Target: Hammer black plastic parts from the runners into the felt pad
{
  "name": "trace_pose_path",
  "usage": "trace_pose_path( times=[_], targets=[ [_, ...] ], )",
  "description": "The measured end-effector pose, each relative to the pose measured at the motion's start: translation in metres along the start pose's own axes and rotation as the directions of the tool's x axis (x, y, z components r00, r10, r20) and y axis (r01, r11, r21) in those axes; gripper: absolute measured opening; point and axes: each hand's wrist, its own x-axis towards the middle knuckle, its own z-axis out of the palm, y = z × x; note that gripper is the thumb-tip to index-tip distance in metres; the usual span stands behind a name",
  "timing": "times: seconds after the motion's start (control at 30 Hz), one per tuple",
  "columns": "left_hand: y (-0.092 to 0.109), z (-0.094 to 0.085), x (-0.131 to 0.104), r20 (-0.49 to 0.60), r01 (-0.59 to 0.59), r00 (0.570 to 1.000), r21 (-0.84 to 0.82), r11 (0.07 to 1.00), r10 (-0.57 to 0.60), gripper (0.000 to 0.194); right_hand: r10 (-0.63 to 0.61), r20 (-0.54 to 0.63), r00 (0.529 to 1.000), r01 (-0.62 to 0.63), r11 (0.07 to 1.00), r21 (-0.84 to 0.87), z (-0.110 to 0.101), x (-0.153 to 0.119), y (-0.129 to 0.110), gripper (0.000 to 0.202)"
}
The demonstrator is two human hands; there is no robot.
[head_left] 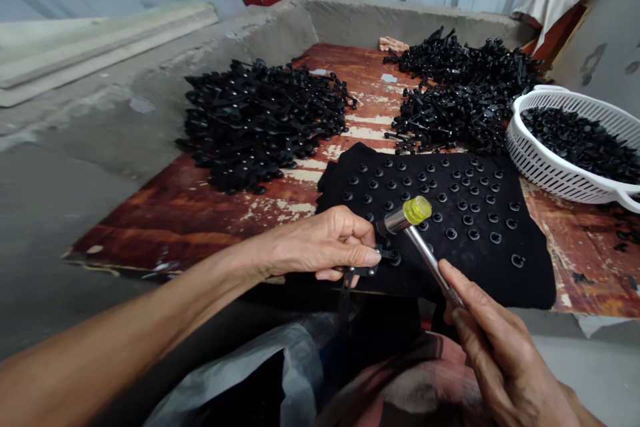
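My left hand (345, 243) pinches a small black plastic part (367, 270) at the near edge of a folded black cloth (470, 280). One end of that part lies at a small round black cap (394, 257) on the cloth. In my right hand (500, 347) is a mallet (430, 253) with a metal handle and a yellow face at one end of its head. The mallet's head hovers just above and beside my left fingers; its other face is dark. Several more round caps (467, 219) stand in loose rows across the cloth.
A heap of black plastic parts (260, 120) lies at the left of the worn reddish board (165, 213). Further heaps (465, 93) sit at the back right. A white basket (555, 173) of small black pieces stands at the right. Low concrete walls (410, 17) border the board.
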Motion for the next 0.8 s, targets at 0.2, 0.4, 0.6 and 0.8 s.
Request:
trace_pose_path(
  times=[0.2, 0.4, 0.6, 0.8],
  targets=[
    [0.0, 0.0, 0.001, 0.008, 0.011, 1.0, -0.019, 1.0, -0.011, 0.04, -0.08, 0.049, 0.996, 0.082, 0.995, -0.056, -0.006, 0.003, -0.001, 0.073],
    [0.001, 0.0, 0.003, 0.039, 0.014, 0.999, -0.051, 0.999, -0.012, 0.044, -0.088, 0.135, 0.987, 0.108, 0.982, -0.153, -0.013, 0.006, -0.002, 0.077],
    [0.003, 0.0, 0.003, 0.032, 0.031, 0.999, -0.045, 0.999, -0.029, 0.044, -0.078, 0.096, 0.992, 0.098, 0.968, -0.23, -0.019, 0.005, -0.005, 0.086],
    [0.0, -0.001, 0.005, 0.051, 0.019, 0.999, -0.069, 0.997, -0.016, 0.047, -0.106, 0.068, 0.992, 0.121, 0.953, -0.28, -0.018, 0.005, -0.008, 0.086]
  ],
)
